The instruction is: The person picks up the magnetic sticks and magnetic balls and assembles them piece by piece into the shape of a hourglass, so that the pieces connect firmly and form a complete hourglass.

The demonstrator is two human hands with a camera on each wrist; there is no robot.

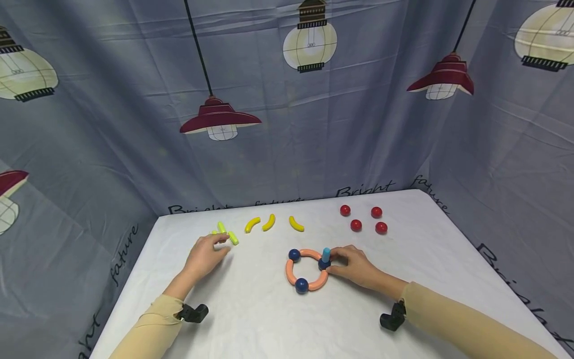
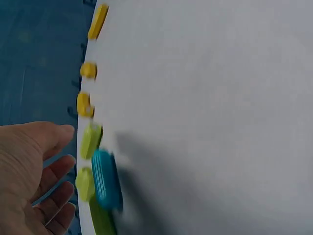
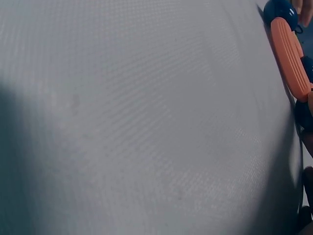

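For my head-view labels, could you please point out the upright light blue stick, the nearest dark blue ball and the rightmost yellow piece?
Upright light blue stick [image 1: 326,255]: head view, on its shaft.
Nearest dark blue ball [image 1: 302,285]: head view, middle of its surface.
Rightmost yellow piece [image 1: 296,224]: head view, middle of its curve.

I wear plain tan long sleeves: my left sleeve [image 1: 152,324] shows creases near its cuff, my right sleeve [image 1: 462,316] looks smoother. A compact black left camera [image 1: 195,313] and blocky black right camera [image 1: 392,319] sit at my wrists; my left grip [image 1: 207,255] and right grip [image 1: 356,267] are bare.
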